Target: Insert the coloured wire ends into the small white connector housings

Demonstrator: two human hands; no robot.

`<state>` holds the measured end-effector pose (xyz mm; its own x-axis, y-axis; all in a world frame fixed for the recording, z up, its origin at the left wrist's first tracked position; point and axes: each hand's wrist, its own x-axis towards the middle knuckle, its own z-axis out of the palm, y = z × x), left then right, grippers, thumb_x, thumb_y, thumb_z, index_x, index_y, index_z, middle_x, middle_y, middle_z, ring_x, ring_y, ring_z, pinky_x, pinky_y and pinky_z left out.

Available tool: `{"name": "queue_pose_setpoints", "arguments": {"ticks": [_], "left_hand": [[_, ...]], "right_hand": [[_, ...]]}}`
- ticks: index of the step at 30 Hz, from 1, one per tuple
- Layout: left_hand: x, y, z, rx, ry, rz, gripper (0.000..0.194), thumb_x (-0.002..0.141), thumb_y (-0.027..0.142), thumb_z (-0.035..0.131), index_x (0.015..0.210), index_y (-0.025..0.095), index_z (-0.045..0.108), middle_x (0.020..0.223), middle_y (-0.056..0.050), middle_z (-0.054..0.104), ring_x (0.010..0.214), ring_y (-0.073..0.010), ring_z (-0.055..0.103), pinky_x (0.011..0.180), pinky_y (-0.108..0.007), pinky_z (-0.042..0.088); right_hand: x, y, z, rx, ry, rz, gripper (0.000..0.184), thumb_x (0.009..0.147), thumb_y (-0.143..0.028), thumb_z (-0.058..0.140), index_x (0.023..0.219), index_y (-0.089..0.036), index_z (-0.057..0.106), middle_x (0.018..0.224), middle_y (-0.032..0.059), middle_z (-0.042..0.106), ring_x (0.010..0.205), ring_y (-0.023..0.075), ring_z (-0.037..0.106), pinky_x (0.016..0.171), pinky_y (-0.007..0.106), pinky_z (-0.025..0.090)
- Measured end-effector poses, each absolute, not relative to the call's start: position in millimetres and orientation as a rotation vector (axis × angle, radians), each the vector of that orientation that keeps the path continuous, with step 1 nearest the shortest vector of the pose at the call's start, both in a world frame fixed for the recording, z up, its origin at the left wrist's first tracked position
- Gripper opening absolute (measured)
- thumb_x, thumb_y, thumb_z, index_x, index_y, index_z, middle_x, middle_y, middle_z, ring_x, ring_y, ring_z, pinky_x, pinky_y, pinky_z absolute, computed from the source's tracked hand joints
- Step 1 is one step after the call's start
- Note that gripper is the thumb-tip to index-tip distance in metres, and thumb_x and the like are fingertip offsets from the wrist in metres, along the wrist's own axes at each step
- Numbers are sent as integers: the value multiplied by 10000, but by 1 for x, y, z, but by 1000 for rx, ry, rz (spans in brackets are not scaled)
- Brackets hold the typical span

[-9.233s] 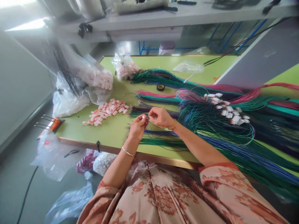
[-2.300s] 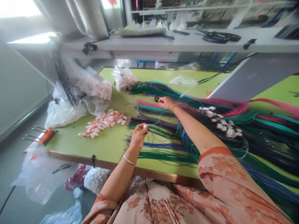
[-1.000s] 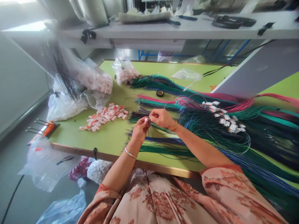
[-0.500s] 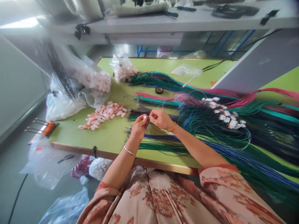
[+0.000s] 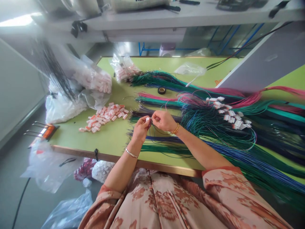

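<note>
We hold one small white plastic block (image 5: 148, 119), likely light, stiff, best gripped by its sides, in the pinched fingers of our left hand (image 5: 140, 130), our right hand (image 5: 165, 121) beside it, fingers narrowed, on what we cannot tell.

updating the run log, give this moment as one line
left hand: pinching white connector | right hand: pinched close beside it | nearby: wire bundles

A green desk (image 5: 69, 136) is carrying bundles of coloured wires (image 5: 200, 122) between its far and near edges; loose orange-and-white connectors (image 5: 105, 117) are lying toward the left edge, a clear bag (image 5: 125, 67) resting near the far-left corner.
</note>
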<state>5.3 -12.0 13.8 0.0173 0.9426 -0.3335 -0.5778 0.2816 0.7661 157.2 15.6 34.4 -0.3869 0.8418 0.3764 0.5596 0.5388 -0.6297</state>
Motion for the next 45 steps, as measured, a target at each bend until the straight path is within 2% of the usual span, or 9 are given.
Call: {"name": "queue_pose_setpoints", "arguments": {"ticks": [12, 20, 25, 28, 30, 35, 39, 42, 45], "left_hand": [[8, -13, 10, 511, 1036, 1271, 369, 530, 216, 886, 826, 157, 674, 752, 0, 672, 626, -69, 565, 625, -226, 423], [10, -15, 11, 580, 1110, 1293, 358, 513, 202, 891, 795, 149, 675, 729, 0, 671, 648, -71, 567, 646, -221, 416], [10, -15, 15, 549, 1062, 1324, 346, 543, 214, 875, 819, 160, 672, 791, -12, 680, 694, -88, 586, 671, -230, 424], [9, -14, 18, 562, 1014, 1354, 302, 592, 218, 852, 827, 168, 669, 809, -14, 668, 720, -96, 589, 685, -235, 431], [8, -13, 21, 568, 961, 1367, 273, 623, 218, 833, 840, 170, 674, 821, -16, 664, 733, -101, 591, 709, -239, 445], [5, -12, 24, 394, 899, 1304, 306, 790, 300, 690, 1080, 209, 662, 1140, -71, 668, 1001, -166, 640, 899, -285, 481], [6, -13, 24, 300, 946, 1253, 408, 899, 338, 548, 1294, 236, 559, 1443, -92, 508, 1264, -199, 543, 1010, -306, 446], [9, -14, 23, 308, 959, 1266, 455, 923, 331, 514, 1369, 239, 497, 1504, -90, 448, 1330, -193, 493, 1050, -294, 418], [12, -14, 21, 330, 972, 1283, 451, 918, 309, 519, 1364, 248, 499, 1500, -80, 455, 1327, -183, 498, 1060, -290, 411]], "right_hand": [[156, 17, 34, -1174, -2124, 659, 133, 818, -240, 537, 754, -173, 632, 676, 25, 636, 592, 125, 502, 590, 247, 351], [147, 12, 30, -1312, -2194, 445, 124, 823, -213, 532, 737, -180, 616, 708, 54, 662, 606, 146, 521, 596, 266, 327], [156, 10, 39, -1289, -2153, 517, 133, 839, -284, 548, 813, -185, 632, 778, 55, 679, 676, 159, 568, 637, 266, 382], [160, 7, 46, -1217, -2181, 443, 426, 711, -402, 700, 1068, -183, 625, 1056, 104, 683, 936, 240, 615, 802, 334, 443], [160, 5, 49, -1184, -2229, 386, 603, 618, -363, 760, 1169, -185, 592, 1192, 127, 652, 1073, 296, 593, 904, 402, 436], [174, 0, 60, -1136, -2026, 436, 376, 711, -168, 627, 1085, -199, 607, 1005, 64, 716, 873, 207, 664, 834, 345, 506], [234, 10, 71, -1108, -1678, 241, 415, 761, -199, 629, 1170, -221, 560, 1044, 51, 699, 800, 158, 653, 762, 313, 531], [305, 31, 67, -1230, -1387, 53, 534, 750, -204, 642, 1263, -224, 493, 968, 47, 688, 717, 149, 622, 666, 300, 511], [368, 46, 50, -1505, -1058, -90, 480, 791, -164, 563, 1269, -156, 525, 908, 117, 670, 676, 164, 579, 659, 326, 466]]}}
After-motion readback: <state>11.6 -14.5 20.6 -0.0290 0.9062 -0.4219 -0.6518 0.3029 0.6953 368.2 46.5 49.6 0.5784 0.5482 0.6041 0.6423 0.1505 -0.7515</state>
